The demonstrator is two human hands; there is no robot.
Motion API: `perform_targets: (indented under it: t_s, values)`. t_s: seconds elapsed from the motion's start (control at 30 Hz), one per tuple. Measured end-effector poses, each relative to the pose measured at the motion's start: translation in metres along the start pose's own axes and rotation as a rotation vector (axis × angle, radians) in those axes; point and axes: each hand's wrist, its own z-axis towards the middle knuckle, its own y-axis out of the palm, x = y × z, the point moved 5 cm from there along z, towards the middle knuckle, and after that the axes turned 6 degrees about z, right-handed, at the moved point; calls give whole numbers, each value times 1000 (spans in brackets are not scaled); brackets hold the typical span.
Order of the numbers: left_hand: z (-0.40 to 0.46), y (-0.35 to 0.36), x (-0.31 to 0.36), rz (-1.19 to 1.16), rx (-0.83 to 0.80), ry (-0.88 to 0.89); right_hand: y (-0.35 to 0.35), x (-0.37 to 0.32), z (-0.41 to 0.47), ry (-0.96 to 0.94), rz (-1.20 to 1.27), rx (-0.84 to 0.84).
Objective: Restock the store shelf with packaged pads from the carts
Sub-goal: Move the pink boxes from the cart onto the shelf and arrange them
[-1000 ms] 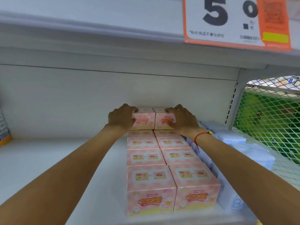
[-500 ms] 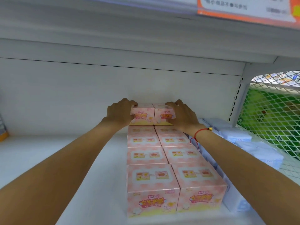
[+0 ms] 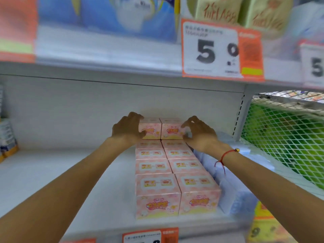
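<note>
Two hands (image 3: 128, 128) (image 3: 199, 132) flank stacked pink boxes (image 3: 160, 128) on the shelf (image 3: 52, 172)

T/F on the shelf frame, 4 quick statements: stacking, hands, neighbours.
1. The pink boxes sit in two side-by-side rows running to the back of the shelf. True.
2. The left hand is down at the front pair of boxes. False: both hands are at the raised back pair.
3. A red string bracelet is on the right wrist. True.
4. Green mesh stands left of the boxes. False: it is on the right.
</note>
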Motion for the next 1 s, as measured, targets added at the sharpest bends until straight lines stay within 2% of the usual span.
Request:
perform_targets:
  t_s: [0.13, 0.33, 0.47, 0.63, 0.77, 0.9, 1.0]
  values:
    - [-48, -34, 21, -77, 26, 11, -38, -10, -62, -64, 1, -60]
    - [-132, -69, 84, -158, 20, 140, -89, -13, -177, 23, 67, -178]
    - [-189, -61, 138, -262, -71, 305, -103, 5, -254, 103, 42, -281]
    - [-254, -25, 210, -239, -181, 448, -115, 36, -337, 223, 17, -468]
    - [-293, 15, 266, -245, -353, 569, -114, 65, -396, 398, -81, -632]
    - [-335, 53, 319, -252, -569, 703, -104, 103, -459, 721, -119, -909]
    - [-364, 81, 357, -148, -730, 838, -94, 120, -497, 843, -248, -1059]
